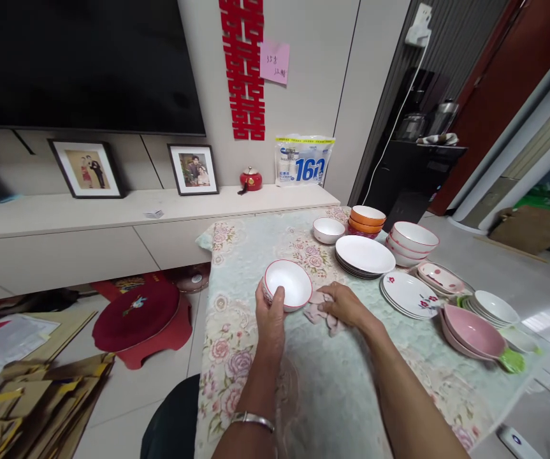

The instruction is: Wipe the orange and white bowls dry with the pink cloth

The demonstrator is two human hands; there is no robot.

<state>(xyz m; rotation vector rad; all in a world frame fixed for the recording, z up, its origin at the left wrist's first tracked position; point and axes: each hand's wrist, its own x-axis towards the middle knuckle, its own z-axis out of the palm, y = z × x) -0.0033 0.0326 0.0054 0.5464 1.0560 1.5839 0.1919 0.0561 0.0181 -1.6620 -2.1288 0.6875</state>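
A white bowl with a red rim (294, 280) is tilted in my left hand (271, 313), the thumb over its near rim and the fingers beneath. Close to the bowl's right side, my right hand (344, 306) is closed on a pale pink cloth (325, 313), which hangs below the fingers. A similar small bowl (329, 229) rests on the flowered tablecloth (250, 255) beyond my hands. Beside it are stacked orange bowls (367, 217) and a pile of white plates (364, 254).
Further right are stacked white bowls (413, 239), flowered plates (409, 294), pink bowls (474, 331) and green-edged bowls (497, 306). A low cabinet (160, 210) holds framed photos and a red jar (250, 180). A red stool (138, 315) stands left of the table.
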